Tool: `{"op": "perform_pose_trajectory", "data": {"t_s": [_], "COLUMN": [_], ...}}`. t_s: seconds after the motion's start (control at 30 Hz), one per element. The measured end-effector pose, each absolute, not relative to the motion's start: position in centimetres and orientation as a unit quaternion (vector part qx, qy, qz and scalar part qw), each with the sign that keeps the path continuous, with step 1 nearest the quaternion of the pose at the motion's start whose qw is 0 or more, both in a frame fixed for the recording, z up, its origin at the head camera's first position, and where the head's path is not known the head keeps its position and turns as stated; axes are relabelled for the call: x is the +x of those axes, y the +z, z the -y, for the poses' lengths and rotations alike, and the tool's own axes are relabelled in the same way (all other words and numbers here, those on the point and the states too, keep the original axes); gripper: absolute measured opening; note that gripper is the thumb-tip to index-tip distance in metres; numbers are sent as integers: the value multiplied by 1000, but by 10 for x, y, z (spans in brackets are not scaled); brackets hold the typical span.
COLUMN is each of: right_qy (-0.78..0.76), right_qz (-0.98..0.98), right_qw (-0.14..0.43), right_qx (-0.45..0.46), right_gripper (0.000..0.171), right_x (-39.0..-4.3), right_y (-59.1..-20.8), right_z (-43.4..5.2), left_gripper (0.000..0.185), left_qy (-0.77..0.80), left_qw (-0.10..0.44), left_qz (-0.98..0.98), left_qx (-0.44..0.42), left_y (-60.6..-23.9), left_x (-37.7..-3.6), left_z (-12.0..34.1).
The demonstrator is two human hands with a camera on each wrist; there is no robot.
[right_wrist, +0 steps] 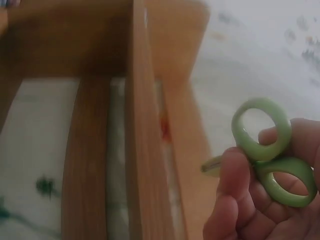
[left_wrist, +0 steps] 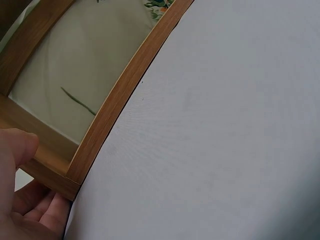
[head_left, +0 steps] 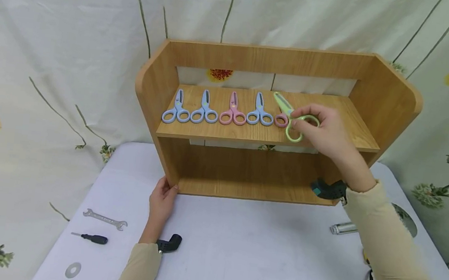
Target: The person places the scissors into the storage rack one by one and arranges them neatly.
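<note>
My right hand (head_left: 319, 126) pinches a pair of green scissors (head_left: 282, 102) by the handles, over the upper board of a two-tier wooden shelf (head_left: 217, 133). The right wrist view shows both green handle loops (right_wrist: 287, 132) between thumb and fingers. Behind them, a pink pair of scissors (head_left: 281, 120) is mostly hidden. Leftward along the board lie blue scissors (head_left: 258, 109), pink scissors (head_left: 233, 109) and two more blue pairs, blades pointing back. My left hand (head_left: 162, 202) grips the shelf's lower left corner, its thumb and fingers on either side of the wood (left_wrist: 55, 182).
On the white table left of the shelf lie a wrench (head_left: 104, 218), a screwdriver (head_left: 92, 238) and a grey ring (head_left: 73, 270). A metal cylinder (head_left: 343, 228) and dark objects lie right, partly behind my right arm. A flower-print cloth (head_left: 71, 73) hangs behind.
</note>
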State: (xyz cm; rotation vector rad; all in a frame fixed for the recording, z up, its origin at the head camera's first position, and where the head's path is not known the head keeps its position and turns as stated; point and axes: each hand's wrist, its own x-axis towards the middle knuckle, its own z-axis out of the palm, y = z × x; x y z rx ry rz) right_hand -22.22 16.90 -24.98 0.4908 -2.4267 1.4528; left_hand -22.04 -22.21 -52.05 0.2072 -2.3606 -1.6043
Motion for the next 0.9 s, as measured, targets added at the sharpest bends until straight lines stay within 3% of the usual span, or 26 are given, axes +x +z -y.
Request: {"op": "perform_pose_trajectory", "data": {"t_s": [0.1,0.23,0.53,0.9], "right_qy": [468,368,287,298], "right_qz": [863,917,933,929], "right_qw": [155,141,199,198], "right_qx": [112,65,92,90], "right_gripper": [22,31,32,35], "right_x": [-239,-254,-261,-259], "right_y": [-246,-255,-274,-271], "right_z": [-189,-208,-210,-207], "left_gripper": [48,48,46,47], "left_qy": [-558,-559,-552,-562], "left_qw": [139,141,161,161], "left_qz": [815,814,815,809], "left_qx": [71,74,70,71], "left_y": [-520,-522,-525,-522], "left_x": [-220,-218,-216,-220], "left_z": [221,220,218,221]}}
